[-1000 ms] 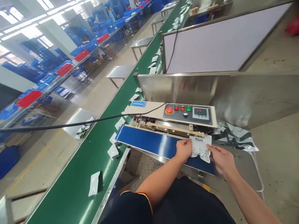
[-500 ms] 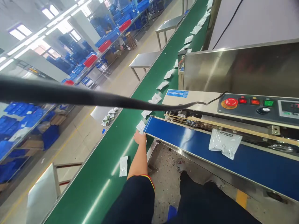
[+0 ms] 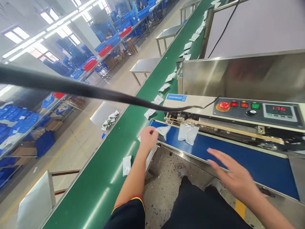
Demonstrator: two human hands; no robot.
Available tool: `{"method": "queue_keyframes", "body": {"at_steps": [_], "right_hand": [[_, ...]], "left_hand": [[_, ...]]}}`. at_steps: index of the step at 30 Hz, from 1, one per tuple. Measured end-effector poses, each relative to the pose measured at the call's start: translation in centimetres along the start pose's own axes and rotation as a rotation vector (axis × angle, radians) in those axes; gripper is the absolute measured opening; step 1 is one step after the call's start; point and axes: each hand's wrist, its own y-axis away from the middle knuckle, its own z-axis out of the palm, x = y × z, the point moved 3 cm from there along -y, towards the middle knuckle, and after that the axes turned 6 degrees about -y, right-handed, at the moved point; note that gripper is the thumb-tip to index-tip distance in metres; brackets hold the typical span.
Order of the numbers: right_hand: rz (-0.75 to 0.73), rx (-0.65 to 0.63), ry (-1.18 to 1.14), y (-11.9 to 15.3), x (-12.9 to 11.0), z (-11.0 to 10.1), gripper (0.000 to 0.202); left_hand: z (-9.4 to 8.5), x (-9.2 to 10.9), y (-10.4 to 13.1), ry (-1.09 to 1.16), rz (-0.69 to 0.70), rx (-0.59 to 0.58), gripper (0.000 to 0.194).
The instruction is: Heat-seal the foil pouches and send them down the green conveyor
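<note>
My left hand (image 3: 149,138) is closed on a white pouch (image 3: 163,131), which sticks out to the right over the near end of the blue belt (image 3: 205,148). Another white pouch (image 3: 188,133) hangs from the sealing machine's edge, lying over the blue belt. My right hand (image 3: 232,173) is over the front edge of the blue belt, fingers apart and pointing left, holding nothing. On the green conveyor (image 3: 102,178) a single pouch (image 3: 127,165) lies left of my left forearm, and several more lie in a row further up.
The machine's control panel (image 3: 257,109) has lit buttons and a red display. A black cable (image 3: 95,92) crosses the view. Metal side tables (image 3: 145,65) stand left of the green conveyor, one holding small packets (image 3: 111,119). Blue bins fill the racks beyond.
My left hand has lifted a pouch from the green conveyor and brought it to the blue belt. My right hand has come into view. The view has shifted.
</note>
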Motion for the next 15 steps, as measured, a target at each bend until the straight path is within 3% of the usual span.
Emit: {"method": "queue_keyframes", "body": {"at_steps": [2,5,7,10,12,15], "right_hand": [[-0.156,-0.003,-0.042,-2.5,-2.1,1.0,0.058],[-0.189,0.002,-0.094,-2.6,-1.8,-0.1,0.047],[-0.023,0.098,-0.145,-0.7,0.2,-2.1,0.046],[0.363,0.403,-0.237,3.5,4.4,-5.9,0.055],[0.56,0.553,-0.292,6.1,7.1,-8.2,0.061],[0.721,0.612,-0.272,8.5,10.9,-11.3,0.056]], "left_hand": [[3.5,4.4,3.1,0.094,0.09,-0.219,0.015],[9.9,9.2,7.2,0.313,0.011,-0.494,0.02],[14.3,11.5,9.7,0.526,-0.081,-0.617,0.033],[20.7,14.4,13.6,0.801,-0.13,-0.749,0.055],[24.8,16.0,16.0,0.792,-0.145,-0.79,0.057],[30.2,18.3,18.0,0.566,-0.12,-0.734,0.043]]}}
